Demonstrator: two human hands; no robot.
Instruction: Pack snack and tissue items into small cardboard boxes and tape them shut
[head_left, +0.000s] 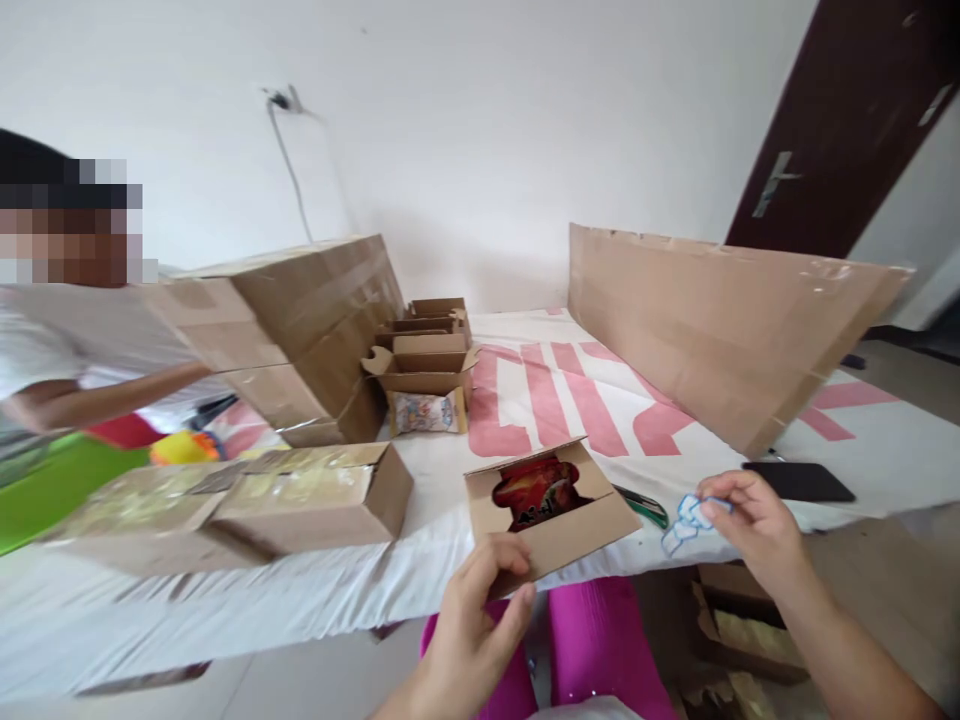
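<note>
Small cardboard box (551,515) sitting open at near edge of surface (570,400), red packet (536,487) showing inside. Left hand (480,620) reaching up from below, fingers closing on box's near flap, thumb on top. Right hand (754,525) hovering just right of box, forearm angling in from lower right, fingers pinching small blue-and-white wrapper (686,520). Green-handled scissors (643,503) lying between box and wrapper. Black phone (799,481) lying beyond right hand.

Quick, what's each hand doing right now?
Left hand: closed on the edge of the small open cardboard box.
Right hand: fingers pinched shut on a small blue-and-white packet.
</note>
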